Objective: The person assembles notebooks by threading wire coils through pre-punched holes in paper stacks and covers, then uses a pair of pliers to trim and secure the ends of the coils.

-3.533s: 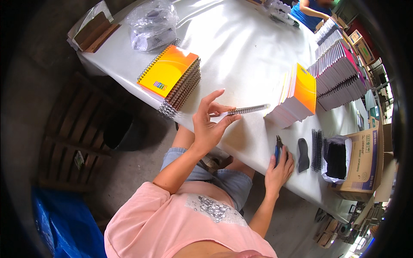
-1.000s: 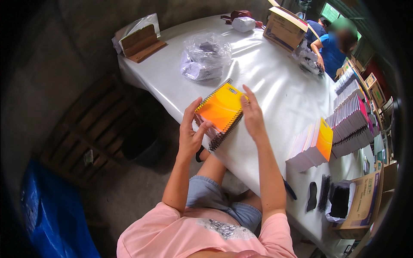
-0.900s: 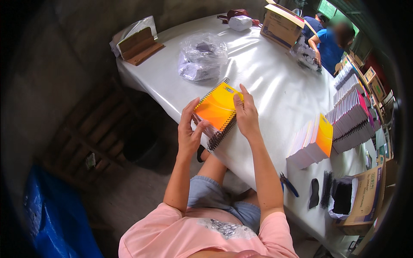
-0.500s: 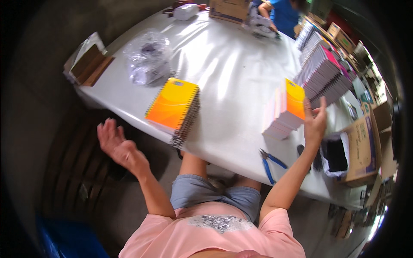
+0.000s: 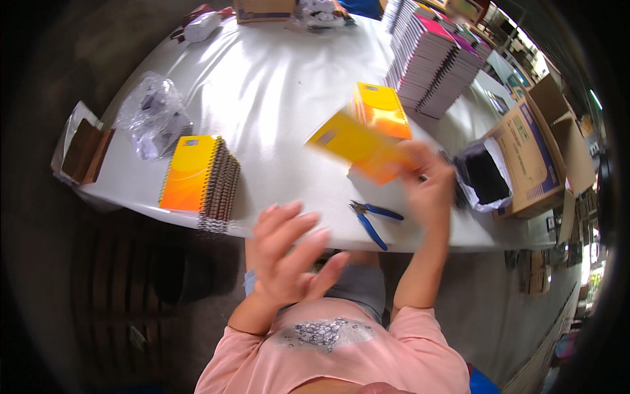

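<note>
My right hand (image 5: 430, 180), blurred by motion, is closed on one edge of a yellow-orange notebook (image 5: 348, 141). The notebook is tilted in the air, and no wire coil can be made out on it. Behind it stands a stack of matching yellow-orange notebooks (image 5: 382, 108), partly hidden. My left hand (image 5: 289, 253) is open and holds nothing, fingers spread, in front of the table's near edge. On the left side of the table sits a pile of spiral-bound yellow-orange notebooks (image 5: 190, 171). Blue-handled cutters (image 5: 371, 220) lie on the table between my hands.
Tall stacks of spiral notebooks (image 5: 423, 62) stand at the back right. A carton (image 5: 535, 154) and a white bag with black contents (image 5: 489, 174) are at the right. Crumpled clear plastic (image 5: 151, 111) and a small open box (image 5: 85, 148) lie left; another carton (image 5: 266, 10) is far back.
My right hand has gone from beside the right stack to holding a notebook up in front of it. My left hand has moved right, toward my body's middle. The view has turned right.
</note>
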Demonstrator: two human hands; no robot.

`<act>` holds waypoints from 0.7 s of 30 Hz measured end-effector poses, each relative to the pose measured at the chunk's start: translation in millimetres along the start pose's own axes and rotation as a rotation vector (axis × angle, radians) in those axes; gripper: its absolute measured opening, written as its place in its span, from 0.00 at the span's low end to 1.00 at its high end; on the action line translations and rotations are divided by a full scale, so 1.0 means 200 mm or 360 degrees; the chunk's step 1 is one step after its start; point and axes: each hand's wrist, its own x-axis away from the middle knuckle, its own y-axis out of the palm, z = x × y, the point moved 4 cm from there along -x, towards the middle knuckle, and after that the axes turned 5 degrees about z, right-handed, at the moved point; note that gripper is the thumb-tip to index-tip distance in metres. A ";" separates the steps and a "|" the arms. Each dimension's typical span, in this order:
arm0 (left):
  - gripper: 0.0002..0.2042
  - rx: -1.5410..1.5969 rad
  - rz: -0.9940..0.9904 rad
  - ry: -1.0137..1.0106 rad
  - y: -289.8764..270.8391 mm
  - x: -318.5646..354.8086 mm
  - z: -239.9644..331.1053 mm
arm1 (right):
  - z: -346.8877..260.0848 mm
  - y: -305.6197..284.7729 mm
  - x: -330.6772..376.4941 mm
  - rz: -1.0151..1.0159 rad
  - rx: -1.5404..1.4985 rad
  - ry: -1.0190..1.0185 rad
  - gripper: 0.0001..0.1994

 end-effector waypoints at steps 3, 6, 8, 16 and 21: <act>0.22 -0.0419 -0.0555 0.0153 0.22 0.07 0.00 | 0.11 0.22 0.25 -0.0357 0.0195 -0.0078 0.11; 0.17 -0.0792 -0.1113 -0.0193 0.39 0.36 -0.27 | 0.23 0.27 0.34 -0.0542 0.0117 -0.0102 0.16; 0.18 -0.0718 -0.1112 -0.0219 0.37 0.41 -0.36 | 0.27 0.15 0.26 -0.0494 0.0026 -0.0109 0.18; 0.30 -0.0683 -0.0635 -0.0200 0.45 0.39 -0.26 | 1.07 -0.50 0.01 -0.0141 0.1934 0.0689 0.26; 0.27 -0.0758 -0.0603 -0.0183 0.44 0.41 -0.28 | 1.08 -0.58 -0.12 -0.0139 0.1776 0.0748 0.21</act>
